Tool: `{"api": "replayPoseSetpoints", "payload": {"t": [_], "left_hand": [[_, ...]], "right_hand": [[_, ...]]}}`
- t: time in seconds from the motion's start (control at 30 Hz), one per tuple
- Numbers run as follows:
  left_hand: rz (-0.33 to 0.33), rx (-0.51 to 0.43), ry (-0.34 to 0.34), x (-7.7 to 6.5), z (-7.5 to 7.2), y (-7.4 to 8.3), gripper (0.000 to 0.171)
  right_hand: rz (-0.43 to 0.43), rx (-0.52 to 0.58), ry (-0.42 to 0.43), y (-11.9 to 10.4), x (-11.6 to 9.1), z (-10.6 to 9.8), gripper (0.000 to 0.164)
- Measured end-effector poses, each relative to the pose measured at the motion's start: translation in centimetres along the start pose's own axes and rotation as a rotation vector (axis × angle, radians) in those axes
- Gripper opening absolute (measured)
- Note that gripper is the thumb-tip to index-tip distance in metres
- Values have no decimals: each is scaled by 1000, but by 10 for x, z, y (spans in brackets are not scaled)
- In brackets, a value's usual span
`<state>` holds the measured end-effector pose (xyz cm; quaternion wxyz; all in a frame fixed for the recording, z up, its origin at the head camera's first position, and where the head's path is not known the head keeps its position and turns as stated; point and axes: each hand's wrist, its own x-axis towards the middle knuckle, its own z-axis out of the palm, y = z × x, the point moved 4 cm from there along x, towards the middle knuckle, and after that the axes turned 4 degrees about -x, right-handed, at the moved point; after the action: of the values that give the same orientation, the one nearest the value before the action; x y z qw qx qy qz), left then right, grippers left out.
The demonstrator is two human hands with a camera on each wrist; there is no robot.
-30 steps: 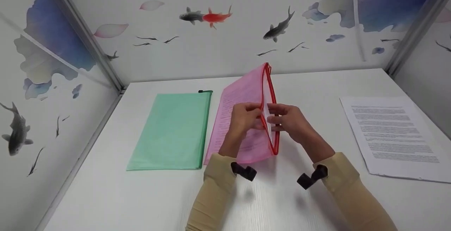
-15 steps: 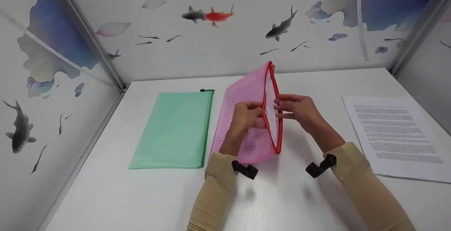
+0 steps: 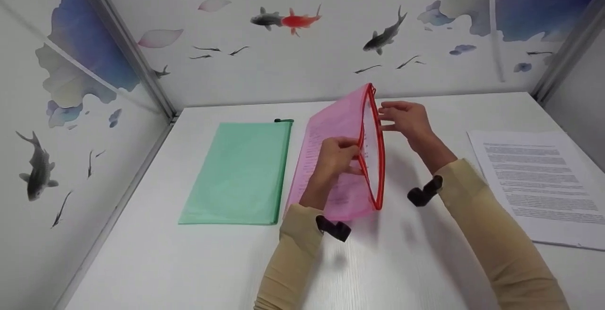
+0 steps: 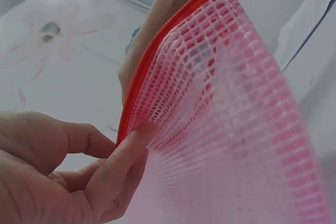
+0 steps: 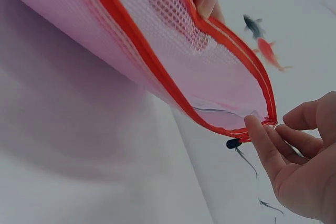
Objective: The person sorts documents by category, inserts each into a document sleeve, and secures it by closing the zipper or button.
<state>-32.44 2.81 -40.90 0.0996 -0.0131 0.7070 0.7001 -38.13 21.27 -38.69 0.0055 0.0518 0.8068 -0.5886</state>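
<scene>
A pink mesh zipper pouch [image 3: 331, 111] stands on its side at mid-table, its red-edged mouth gaping to the right. Printed lines show through its side, and white paper shows inside. My left hand [image 3: 333, 156] pinches the mouth's left edge; the left wrist view shows thumb and fingers on the red zipper tape [image 4: 137, 85]. At the far end of the mouth is my right hand [image 3: 409, 121], fingers extended towards the right edge. In the right wrist view its fingertips [image 5: 255, 125] overlap the zipper's end corner, with the dark zipper pull [image 5: 233, 144] close by.
A green zipper pouch [image 3: 236, 173] lies flat on the white table [image 3: 189, 267], left of the pink one. A stack of printed paper [image 3: 543, 187] lies at the right. Fish-patterned panels [image 3: 302, 64] wall the table at the back and sides.
My right hand has left the middle of the mouth and moved to its far end. The mouth has opened wider. My left hand keeps its pinch on the left edge.
</scene>
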Motion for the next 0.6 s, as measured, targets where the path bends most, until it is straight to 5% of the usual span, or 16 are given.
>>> {"api": "replayPoseSetpoints", "payload": {"t": [0.23, 0.6], "left_hand": [[-15, 5, 5, -1, 0, 2, 22], [-7, 46, 4, -7, 8, 4, 25]], "right_hand": [[-24, -122, 95, -10, 27, -4, 44], [-37, -247, -27, -21, 49, -5, 69]]}}
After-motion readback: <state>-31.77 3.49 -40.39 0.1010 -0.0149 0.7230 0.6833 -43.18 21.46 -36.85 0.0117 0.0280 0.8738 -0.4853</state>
